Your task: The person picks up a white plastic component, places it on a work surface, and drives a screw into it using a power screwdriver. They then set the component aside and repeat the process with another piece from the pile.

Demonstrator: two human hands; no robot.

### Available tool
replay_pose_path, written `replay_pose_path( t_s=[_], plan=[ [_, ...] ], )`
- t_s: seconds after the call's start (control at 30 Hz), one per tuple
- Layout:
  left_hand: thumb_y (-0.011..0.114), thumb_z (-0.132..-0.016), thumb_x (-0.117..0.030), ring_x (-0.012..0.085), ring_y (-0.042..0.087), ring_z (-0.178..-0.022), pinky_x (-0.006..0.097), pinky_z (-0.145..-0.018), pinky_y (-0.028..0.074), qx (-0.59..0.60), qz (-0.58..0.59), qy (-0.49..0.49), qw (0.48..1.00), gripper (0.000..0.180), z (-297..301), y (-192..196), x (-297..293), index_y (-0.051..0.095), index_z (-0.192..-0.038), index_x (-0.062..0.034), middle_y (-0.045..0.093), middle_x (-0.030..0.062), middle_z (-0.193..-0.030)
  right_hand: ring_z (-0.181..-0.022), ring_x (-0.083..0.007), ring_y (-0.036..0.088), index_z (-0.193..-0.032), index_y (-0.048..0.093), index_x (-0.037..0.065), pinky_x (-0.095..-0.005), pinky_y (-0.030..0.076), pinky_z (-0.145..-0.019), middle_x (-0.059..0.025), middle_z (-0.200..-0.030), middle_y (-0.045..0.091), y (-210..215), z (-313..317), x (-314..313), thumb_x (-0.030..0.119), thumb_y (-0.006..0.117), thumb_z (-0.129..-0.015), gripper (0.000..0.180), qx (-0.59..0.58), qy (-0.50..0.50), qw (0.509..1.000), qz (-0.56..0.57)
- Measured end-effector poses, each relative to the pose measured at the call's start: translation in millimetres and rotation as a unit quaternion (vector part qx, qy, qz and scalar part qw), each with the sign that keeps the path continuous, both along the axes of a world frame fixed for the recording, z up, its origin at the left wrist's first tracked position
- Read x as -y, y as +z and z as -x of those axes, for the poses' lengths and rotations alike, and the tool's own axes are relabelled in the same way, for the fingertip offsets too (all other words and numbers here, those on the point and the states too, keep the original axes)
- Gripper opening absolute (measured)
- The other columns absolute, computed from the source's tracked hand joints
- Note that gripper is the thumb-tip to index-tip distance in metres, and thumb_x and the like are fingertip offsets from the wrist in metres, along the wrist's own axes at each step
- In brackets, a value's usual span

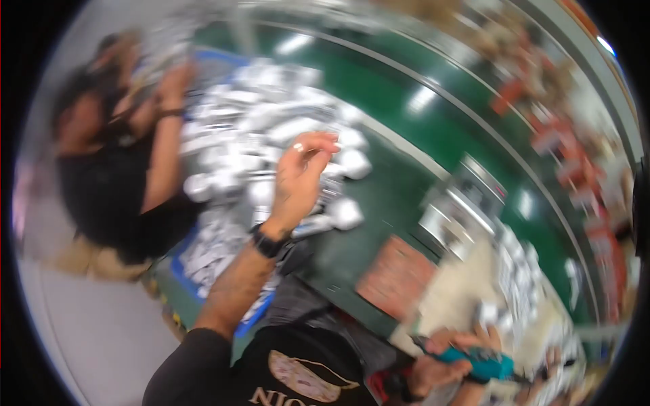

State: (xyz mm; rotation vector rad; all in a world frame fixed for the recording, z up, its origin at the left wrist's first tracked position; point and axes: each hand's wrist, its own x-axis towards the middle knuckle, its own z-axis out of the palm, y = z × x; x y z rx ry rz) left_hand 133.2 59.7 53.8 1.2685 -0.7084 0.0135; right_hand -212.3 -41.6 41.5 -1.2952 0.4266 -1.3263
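My left hand (298, 179), a dark watch on its wrist, is stretched over a heap of white and silvery parts (250, 145). Its fingers are curled and pinched toward the thumb. Blur hides whatever lies between the fingertips. At the lower right, a hand (433, 372) with a dark wristband is closed around a teal power tool (484, 364). A second hand (467, 338) is against the tool's far side. Whether the banded hand is my right hand or a co-worker's cannot be told here.
A co-worker in black (128, 176) reaches into the heap from the left. Blue-rimmed trays (179, 267) hold more parts. A reddish mat (396, 277) and a boxy metal device (467, 203) are on the green table. Beyond runs a green conveyor (406, 101); white parts (518, 277) line the right.
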Motion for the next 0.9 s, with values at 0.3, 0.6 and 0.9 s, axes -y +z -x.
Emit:
replay_pose_path(
  t_s=[0.3, 0.6, 0.9],
  plan=[
    [0.062, -0.091, -0.032, 0.0267, 0.066, -0.074, 0.038, -0.065, 0.052, 0.250, -0.272, -0.344, 0.863, 0.024, 209, -23, 151, 0.066, -0.089, -0.0081, 0.066, 0.0091, -0.078, -0.052, -0.0180, 0.050, -0.100, 0.043, 0.003, -0.0301, 0.043, -0.049, -0.0053, -0.065, 0.048, 8, 31, -7, 0.063, 0.058, -0.088, 0.063, -0.050, 0.062, 0.996, -0.030],
    [0.063, -0.089, -0.032, 0.0346, 0.065, -0.074, 0.045, -0.066, 0.052, 0.280, -0.312, -0.308, 0.854, 0.027, 233, -30, 168, 0.062, -0.089, -0.0053, 0.066, 0.0145, -0.079, -0.066, -0.0234, 0.059, -0.104, 0.060, -0.005, -0.0318, 0.048, -0.057, -0.0120, -0.074, 0.060, 4, 77, -6, 0.048, 0.081, -0.076, 0.063, 0.011, 0.068, 0.994, -0.090],
    [0.051, -0.097, -0.042, 0.0386, 0.062, -0.099, 0.050, -0.082, 0.051, 0.348, -0.427, -0.283, 0.785, 0.055, 236, -52, 219, 0.046, -0.136, -0.0032, 0.063, 0.0219, -0.106, -0.060, -0.0233, 0.055, -0.103, 0.052, -0.002, -0.0328, 0.044, -0.055, -0.0105, -0.067, 0.054, 7, 60, 0, 0.049, 0.077, -0.080, 0.062, -0.011, 0.089, 0.991, -0.097]
  ],
)
